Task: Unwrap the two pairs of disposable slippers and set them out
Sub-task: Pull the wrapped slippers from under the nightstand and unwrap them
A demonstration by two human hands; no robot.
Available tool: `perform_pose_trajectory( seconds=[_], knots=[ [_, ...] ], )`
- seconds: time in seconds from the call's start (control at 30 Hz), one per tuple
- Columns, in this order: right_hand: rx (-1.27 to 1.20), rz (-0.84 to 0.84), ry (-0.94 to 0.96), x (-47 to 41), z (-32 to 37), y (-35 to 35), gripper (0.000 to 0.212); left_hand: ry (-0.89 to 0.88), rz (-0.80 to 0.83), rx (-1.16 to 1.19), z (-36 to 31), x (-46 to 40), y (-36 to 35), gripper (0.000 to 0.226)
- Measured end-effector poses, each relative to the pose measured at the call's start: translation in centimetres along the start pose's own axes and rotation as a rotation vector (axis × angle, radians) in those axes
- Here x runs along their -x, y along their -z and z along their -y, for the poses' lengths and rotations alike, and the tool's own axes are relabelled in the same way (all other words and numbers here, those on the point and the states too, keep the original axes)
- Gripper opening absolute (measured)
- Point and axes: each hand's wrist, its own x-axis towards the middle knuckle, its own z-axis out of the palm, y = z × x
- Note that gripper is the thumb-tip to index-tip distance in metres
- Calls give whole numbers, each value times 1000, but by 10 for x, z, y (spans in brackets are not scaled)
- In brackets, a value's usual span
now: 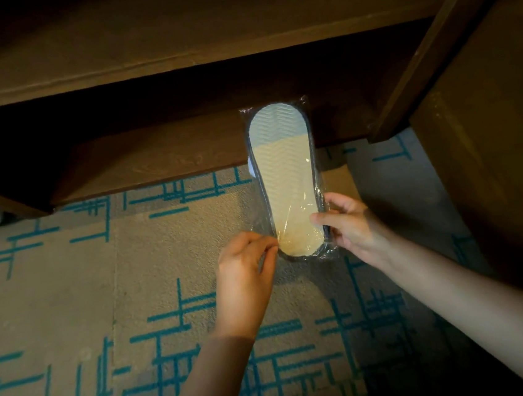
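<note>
Film is the weak point here: the wrapped pair of slippers (287, 182) hangs sole-up in clear plastic wrap (331, 248), held above the carpet (69, 282) with its far end overlapping the low wooden shelf (159, 163). The left hand (244, 264) pinches the wrap at the near-left corner; the right hand (350, 224) closes its grip on the near-right edge, thumb on the sole. A sharp pull apart could, I judge, split the wrap suddenly and drop the slippers, or stretch the film without tearing. Only one pack shows; the second pair is out of view. Open carpet lies below and to the left, while the dark cabinet side (491, 157) crowds the right arm.
</note>
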Motion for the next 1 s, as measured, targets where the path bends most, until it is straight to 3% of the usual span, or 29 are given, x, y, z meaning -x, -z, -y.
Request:
perform_pose_trajectory(
  seconds=[0.1,0.2,0.3,0.37,0.53,0.6,0.73,0.77,0.8,0.9,0.93,1.0],
  knots=[
    [3,30,4,-1,2,-3,30,-101,-69,-26,2,5,2,12],
    [18,31,-6,-3,0,-7,33,-198,-92,-65,8,11,3,14],
    [-99,-44,-36,-8,5,-7,38,-301,-17,-128,15,26,0,14],
    [-157,-64,-39,-12,9,-5,29,-324,45,-164,22,38,-3,15],
    [-99,-52,-41,-15,-7,-8,33,-333,202,-216,48,50,-5,12],
    [-56,-49,-11,-15,-9,-5,29,-179,202,-111,56,59,-3,20],
    [32,-61,19,-15,-9,0,29,589,-316,460,60,45,10,19],
    [51,-56,15,-14,-9,-1,32,727,-339,617,61,34,13,17],
    [57,-38,12,-13,-9,-1,38,814,-253,709,62,23,15,22],
    [-2,77,-5,-8,-7,-6,38,835,255,778,52,-6,14,72],
    [-7,121,-19,-7,-6,-9,37,866,362,845,47,-14,12,78],
    [40,192,-34,-4,-4,-14,42,954,396,992,41,-27,5,68]
  ],
)
